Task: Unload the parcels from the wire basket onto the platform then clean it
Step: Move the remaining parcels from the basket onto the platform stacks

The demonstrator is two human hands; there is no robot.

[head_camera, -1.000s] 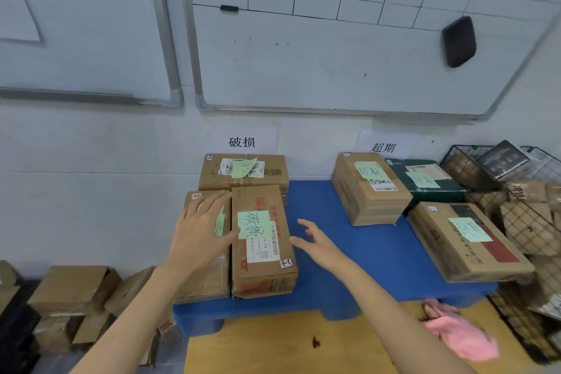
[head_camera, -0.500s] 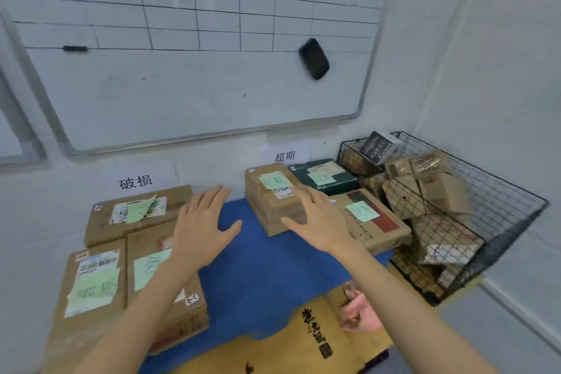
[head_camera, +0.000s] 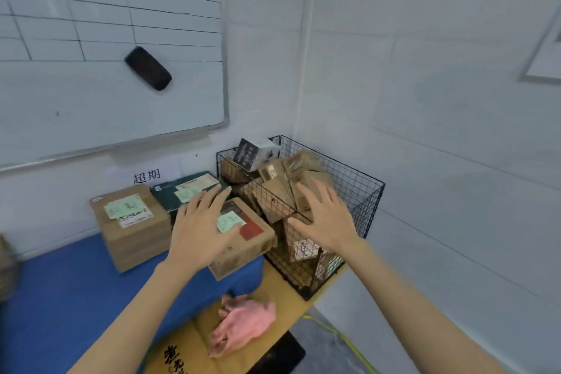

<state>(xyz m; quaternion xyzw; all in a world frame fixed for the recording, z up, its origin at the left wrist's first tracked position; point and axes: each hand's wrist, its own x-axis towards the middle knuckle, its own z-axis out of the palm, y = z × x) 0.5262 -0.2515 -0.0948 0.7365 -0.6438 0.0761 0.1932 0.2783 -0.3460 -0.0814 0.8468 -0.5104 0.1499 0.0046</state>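
I see the wire basket (head_camera: 359,191) in the room's corner, on the right end of the table (head_camera: 288,291). It is black mesh with an open top, and its back is near the wall under the whiteboard (head_camera: 91,94). It holds brown cardboard parcels (head_camera: 303,179) tipped at all angles, with one black-and-white box (head_camera: 253,153) poking above the rim at the back. I cannot get an exact count through the mesh. On the blue platform (head_camera: 69,297) I count three parcels, each with a pale green note: a brown box (head_camera: 130,228), a dark green box (head_camera: 179,191) behind it, and a brown box with a red patch (head_camera: 252,240) at the platform's right edge, just beside the basket's left wall. My left hand (head_camera: 200,231) hovers over that red-patched box, fingers spread and holding nothing. My right hand (head_camera: 326,215) is released too, fingers straight, above the basket's near corner. I cannot tell whether it touches the wire or a parcel. One crumpled pink cloth (head_camera: 243,325) lies on the table in front of the platform. The near-left part of the platform shows bare blue, and the basket has walls close on two sides, so the open approach is from above and from the front.
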